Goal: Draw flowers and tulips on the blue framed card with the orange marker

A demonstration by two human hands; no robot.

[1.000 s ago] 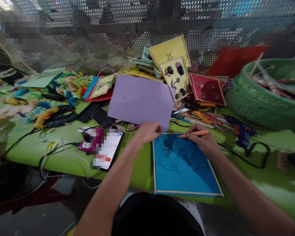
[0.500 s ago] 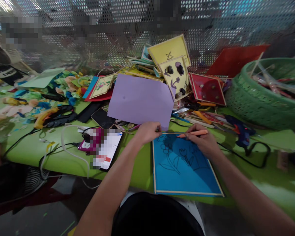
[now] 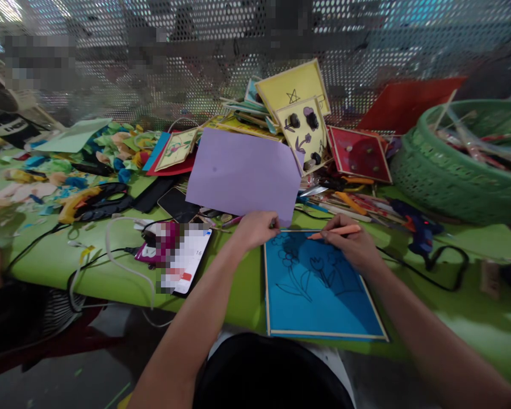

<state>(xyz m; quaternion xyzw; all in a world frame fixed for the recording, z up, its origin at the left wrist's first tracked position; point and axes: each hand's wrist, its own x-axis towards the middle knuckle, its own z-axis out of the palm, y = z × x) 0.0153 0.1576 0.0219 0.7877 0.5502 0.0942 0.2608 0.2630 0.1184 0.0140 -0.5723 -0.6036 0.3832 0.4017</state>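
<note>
Right hand (image 3: 353, 245) grips an orange pen (image 3: 334, 231) over the blue board (image 3: 319, 289); left hand (image 3: 255, 227) pinches its top corner, steadying it.

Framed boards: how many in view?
4, maybe more hidden in the pile. Blue board under both hands; big yellow board top of pile; small yellow board leaning below it; red board to its right.

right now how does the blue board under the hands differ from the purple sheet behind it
The blue framed board lies flat on the green table, has flower outlines and a wooden edge. The purple sheet is plain, frameless and tilted up. The left hand touches both; the right hand holds an orange pen.
</note>
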